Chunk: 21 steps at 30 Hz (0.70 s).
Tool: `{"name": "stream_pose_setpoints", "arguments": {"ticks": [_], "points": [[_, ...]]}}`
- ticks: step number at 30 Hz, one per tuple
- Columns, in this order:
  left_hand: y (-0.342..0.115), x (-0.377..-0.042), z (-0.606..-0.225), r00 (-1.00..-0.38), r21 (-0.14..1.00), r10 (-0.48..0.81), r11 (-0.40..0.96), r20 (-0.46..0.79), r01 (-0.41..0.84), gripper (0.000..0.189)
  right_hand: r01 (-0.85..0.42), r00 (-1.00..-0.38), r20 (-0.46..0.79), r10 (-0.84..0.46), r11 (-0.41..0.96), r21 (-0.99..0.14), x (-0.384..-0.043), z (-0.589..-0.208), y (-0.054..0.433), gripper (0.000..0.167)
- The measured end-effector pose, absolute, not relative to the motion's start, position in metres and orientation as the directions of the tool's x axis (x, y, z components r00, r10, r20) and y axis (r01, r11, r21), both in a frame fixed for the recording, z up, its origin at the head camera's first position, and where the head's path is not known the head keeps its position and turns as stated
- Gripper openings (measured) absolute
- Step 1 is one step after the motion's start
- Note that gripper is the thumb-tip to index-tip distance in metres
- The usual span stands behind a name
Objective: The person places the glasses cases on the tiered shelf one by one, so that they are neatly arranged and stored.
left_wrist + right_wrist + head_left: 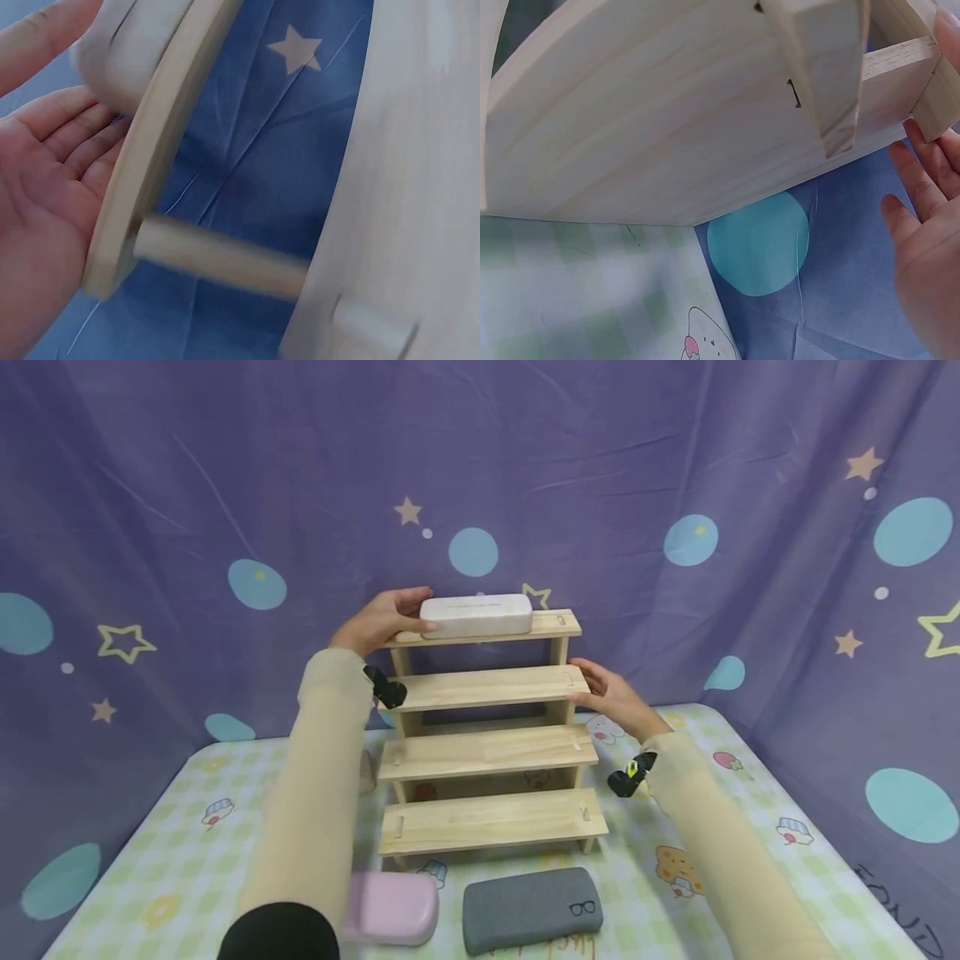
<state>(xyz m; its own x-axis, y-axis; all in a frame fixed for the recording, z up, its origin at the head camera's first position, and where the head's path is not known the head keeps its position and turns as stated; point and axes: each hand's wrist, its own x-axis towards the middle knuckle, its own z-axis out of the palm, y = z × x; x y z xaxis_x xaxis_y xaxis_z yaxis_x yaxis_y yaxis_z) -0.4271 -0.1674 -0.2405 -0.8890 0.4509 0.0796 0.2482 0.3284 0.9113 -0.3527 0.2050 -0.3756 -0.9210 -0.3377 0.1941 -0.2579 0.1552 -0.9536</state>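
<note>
A white glasses case (pixel 477 617) with faint lettering lies along the top step of a stepped wooden rack (pixel 487 750). My left hand (pixel 386 620) holds the left end of this case, thumb on its front and fingers behind. The left wrist view shows the palm (pixel 45 172) beside the end of the top board, the case's rounded end between thumb and fingers. On the other side, my right hand (pixel 613 697) grips the right end of the second step from the top. In the right wrist view its fingers (pixel 922 180) lie against the board's end.
In front of the rack, a pink case (pixel 393 907) and a grey glasses case (pixel 532 910) with a glasses print lie on the checked tablecloth (pixel 180 827). A purple curtain (pixel 585 468) hangs close behind the rack. A small object (pixel 366 772) shows partly behind the left sleeve.
</note>
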Motion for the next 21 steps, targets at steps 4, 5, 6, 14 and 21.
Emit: {"name": "stream_pose_setpoints", "arguments": {"ticks": [4,5,6,14,21], "points": [[-0.187,-0.421,-0.242,-0.887,0.894,0.450,0.347,0.107,0.284,0.079,-0.252,-0.923,0.191,-0.335,0.147,-0.957,-0.352,-0.375,0.205,0.071],[-0.192,-0.418,-0.242,-0.888,0.891,0.443,0.344,0.123,0.296,0.078,-0.249,-0.922,0.190,-0.336,0.142,-0.958,-0.352,-0.375,0.204,0.072],[-0.197,-0.416,-0.243,-0.891,0.891,0.431,0.336,0.144,0.306,0.077,-0.249,-0.922,0.190,-0.338,0.139,-0.958,-0.351,-0.375,0.204,0.071],[-0.244,-0.390,-0.257,-0.869,0.888,0.387,0.210,0.308,0.409,0.073,-0.237,-0.923,0.181,-0.338,0.133,-0.962,-0.354,-0.378,0.200,0.073],[-0.281,-0.361,-0.286,-0.831,0.888,0.406,0.093,0.379,0.450,0.076,-0.250,-0.925,0.189,-0.329,0.156,-0.955,-0.352,-0.377,0.203,0.074]]}}
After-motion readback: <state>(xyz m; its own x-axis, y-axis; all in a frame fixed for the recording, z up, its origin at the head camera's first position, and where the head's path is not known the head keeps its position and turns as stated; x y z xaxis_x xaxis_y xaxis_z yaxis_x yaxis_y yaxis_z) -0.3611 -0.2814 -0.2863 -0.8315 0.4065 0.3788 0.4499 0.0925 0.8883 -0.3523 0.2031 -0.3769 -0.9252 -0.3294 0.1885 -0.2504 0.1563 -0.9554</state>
